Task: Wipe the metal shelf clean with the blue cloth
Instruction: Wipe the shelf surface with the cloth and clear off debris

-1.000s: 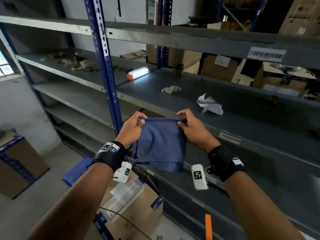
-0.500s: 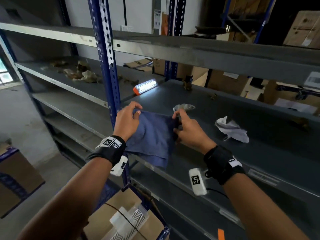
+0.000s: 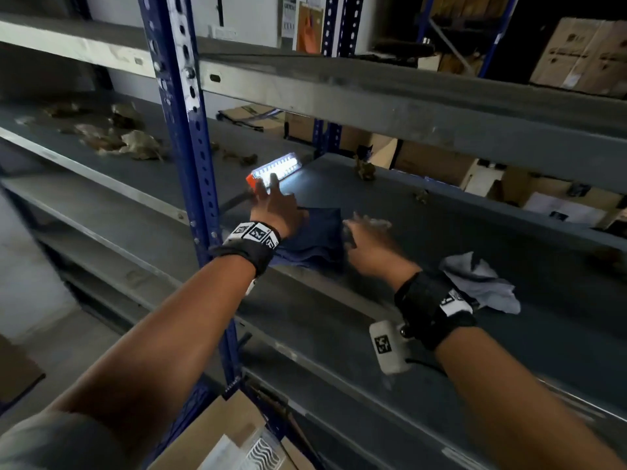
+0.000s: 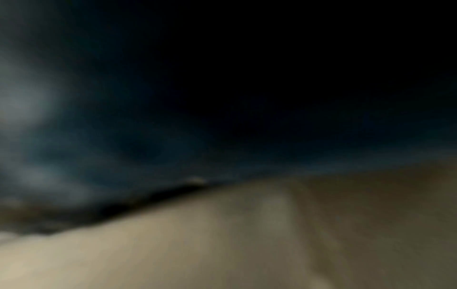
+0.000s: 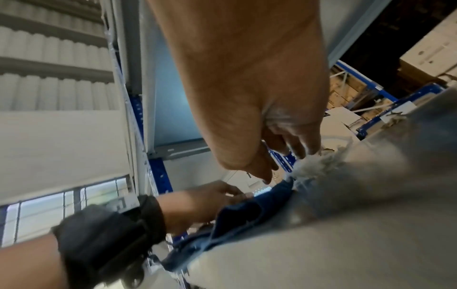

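Note:
The blue cloth (image 3: 315, 239) lies folded on the grey metal shelf (image 3: 441, 232) near its left end, its near edge at the shelf's front lip. My left hand (image 3: 271, 195) rests on the cloth's left part with fingers stretched toward a lit lamp. My right hand (image 3: 359, 225), blurred, hovers at the cloth's right edge. In the right wrist view the right hand (image 5: 284, 156) has loose, straight fingers just above the cloth (image 5: 247, 215) and holds nothing. The left wrist view is dark and blurred.
A lit white lamp (image 3: 276, 167) with an orange end lies just beyond my left fingers. Crumpled white paper (image 3: 481, 283) sits right of my right wrist, and a smaller wad (image 3: 376, 222) by my right fingertips. A blue upright post (image 3: 193, 164) bounds the shelf's left end. Cardboard boxes (image 3: 230, 435) stand below.
The cloth went from hanging pinched between both hands in front of the rack to lying on the shelf. Both hands moved forward and let go of their pinches.

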Motion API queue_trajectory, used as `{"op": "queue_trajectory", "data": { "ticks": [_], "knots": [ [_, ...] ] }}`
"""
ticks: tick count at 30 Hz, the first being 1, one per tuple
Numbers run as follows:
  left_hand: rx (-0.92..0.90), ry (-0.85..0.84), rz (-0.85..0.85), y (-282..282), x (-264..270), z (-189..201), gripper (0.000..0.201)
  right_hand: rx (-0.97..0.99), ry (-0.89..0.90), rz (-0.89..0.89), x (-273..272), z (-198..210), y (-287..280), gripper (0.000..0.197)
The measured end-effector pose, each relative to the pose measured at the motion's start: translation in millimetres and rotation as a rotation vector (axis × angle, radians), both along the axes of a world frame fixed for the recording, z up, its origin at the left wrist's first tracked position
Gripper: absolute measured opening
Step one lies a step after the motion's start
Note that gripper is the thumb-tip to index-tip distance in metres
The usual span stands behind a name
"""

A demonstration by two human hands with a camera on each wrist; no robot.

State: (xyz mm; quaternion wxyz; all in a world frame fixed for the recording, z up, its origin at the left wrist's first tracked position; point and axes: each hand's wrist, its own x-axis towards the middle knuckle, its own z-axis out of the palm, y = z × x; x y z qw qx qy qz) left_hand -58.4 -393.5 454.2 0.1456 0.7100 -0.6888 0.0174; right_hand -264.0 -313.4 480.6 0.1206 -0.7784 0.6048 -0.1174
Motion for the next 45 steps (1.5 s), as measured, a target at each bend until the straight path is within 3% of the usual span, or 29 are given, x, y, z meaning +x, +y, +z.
{"op": "queue_trajectory", "data": {
  "ticks": [2,5,15,21,26,28,30,32,34,36,38,41,43,45],
  "knots": [
    [0.042,-0.084,-0.083,5.6,-15.4,-11.2,0.061,0.032,0.016,0.006,-5.9,-16.0,5.1,0.060],
    [0.161,-0.039,-0.176,12.8,-36.3,-28.3,0.075,-0.016,0.050,0.000,-16.9,-39.7,8.3,0.074],
    [0.370,-0.139,-0.245,-11.2,-50.1,-16.9,0.067,0.086,0.141,-0.214,-52.9,-57.8,27.4,0.079],
    [0.404,-0.149,-0.275,-14.1,-75.8,-10.3,0.063,-0.058,0.189,-0.210,-65.7,-68.6,45.5,0.070],
    [0.329,-0.277,-0.540,5.8,-87.2,-13.9,0.067,-0.107,0.303,-0.177,-87.7,-80.3,56.4,0.094],
    [0.315,-0.291,-0.589,9.1,-75.8,-15.8,0.069,-0.145,0.286,-0.197,-96.4,-79.8,64.5,0.088],
    [0.309,-0.302,-0.520,7.4,-58.2,-14.5,0.073,-0.158,0.251,-0.239,-104.2,-75.4,74.2,0.076],
    [0.344,-0.227,-0.310,8.9,-50.3,-9.5,0.068,-0.163,0.254,-0.254,-112.0,-72.4,82.0,0.070],
    [0.397,-0.181,-0.163,11.5,-55.7,-4.2,0.066,-0.169,0.285,-0.254,-119.6,-73.7,86.7,0.074],
    [0.444,-0.162,-0.151,3.2,-70.6,-4.7,0.072,-0.178,0.291,-0.270,-126.4,-77.1,90.0,0.084],
    [0.475,-0.196,-0.240,4.6,-101.5,-4.9,0.080,-0.208,0.262,-0.294,-132.5,-79.0,95.6,0.087],
    [0.458,-0.299,-0.434,33.7,-149.7,2.5,0.066,-0.131,0.223,-0.324,-143.2,-77.2,107.8,0.090],
    [0.443,-0.313,-0.557,44.6,-150.8,7.3,0.063,-0.134,0.227,-0.338,-155.7,-75.8,116.0,0.090],
    [0.416,-0.317,-0.571,47.3,-133.1,6.2,0.062,-0.215,0.274,-0.338,-172.6,-77.9,123.9,0.087]
  ]
}}
